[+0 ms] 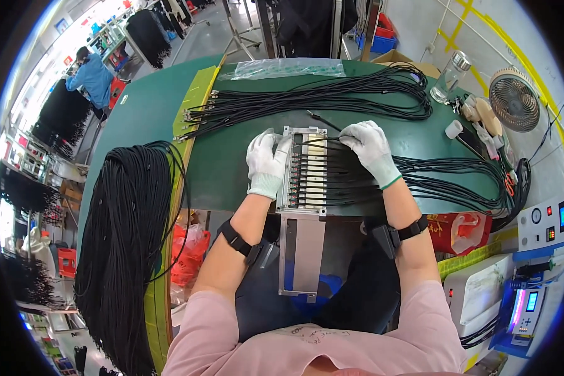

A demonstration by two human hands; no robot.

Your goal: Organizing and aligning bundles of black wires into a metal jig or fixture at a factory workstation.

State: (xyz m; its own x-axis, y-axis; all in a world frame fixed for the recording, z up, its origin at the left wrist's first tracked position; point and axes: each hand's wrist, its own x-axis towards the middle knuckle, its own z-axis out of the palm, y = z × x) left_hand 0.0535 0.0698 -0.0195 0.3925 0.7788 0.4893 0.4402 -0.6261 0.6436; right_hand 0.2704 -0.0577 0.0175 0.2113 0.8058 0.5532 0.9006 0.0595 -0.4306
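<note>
A long metal fixture [303, 250] lies over the table's near edge, with a row of slots holding black cable ends [304, 175]. My left hand [266, 160], in a white glove, is closed around the left side of the fixture near its top. To the upper right of the fixture, my gloved right hand [366, 145] pinches a black cable [332, 139] near the topmost slot. One loose cable end [316, 116] with a metal tip lies just beyond the fixture. From the slots the cables run rightward under my right hand to a looped bundle [457, 182].
Another black cable bundle [313, 97] lies across the far side of the green table [232, 182]. A large cable bundle [128, 250] hangs over a yellow-edged board at left. A glass bottle [450, 78], a fan [513, 99] and a control box [545, 222] stand at right.
</note>
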